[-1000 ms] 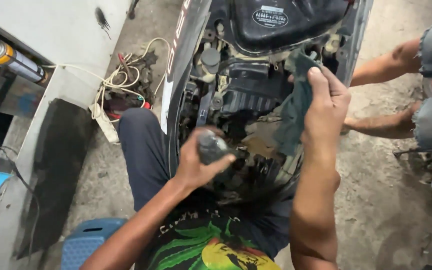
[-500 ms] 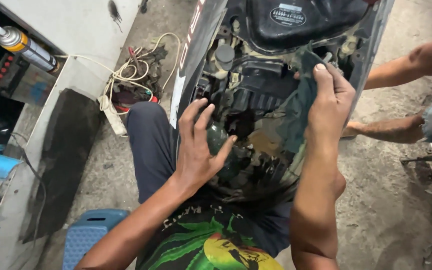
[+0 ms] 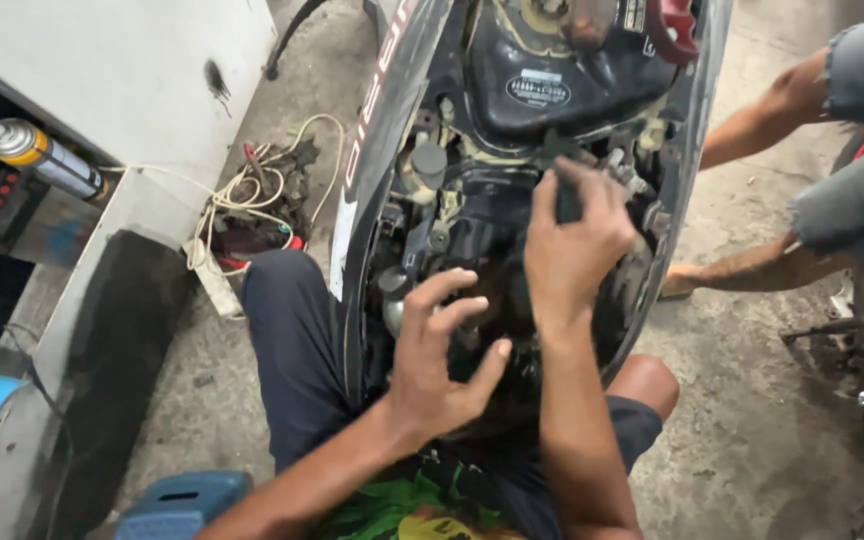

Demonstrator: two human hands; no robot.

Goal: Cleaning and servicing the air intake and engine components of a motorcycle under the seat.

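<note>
Reaching into the black, greasy scooter engine bay (image 3: 472, 215) mid-frame, left hand (image 3: 442, 365) was spread open and empty, while right hand (image 3: 572, 250) curled around a dark part, grip unclear.

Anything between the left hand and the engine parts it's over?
Nothing visible. Left hand hangs spread right over the engine parts in the open scooter body; right hand works beside it, not in its way.

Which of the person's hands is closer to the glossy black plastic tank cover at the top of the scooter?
The right hand: it reaches up just below the glossy black plastic tank cover. The left hand is lower, fingers spread over the dark engine parts.
</note>
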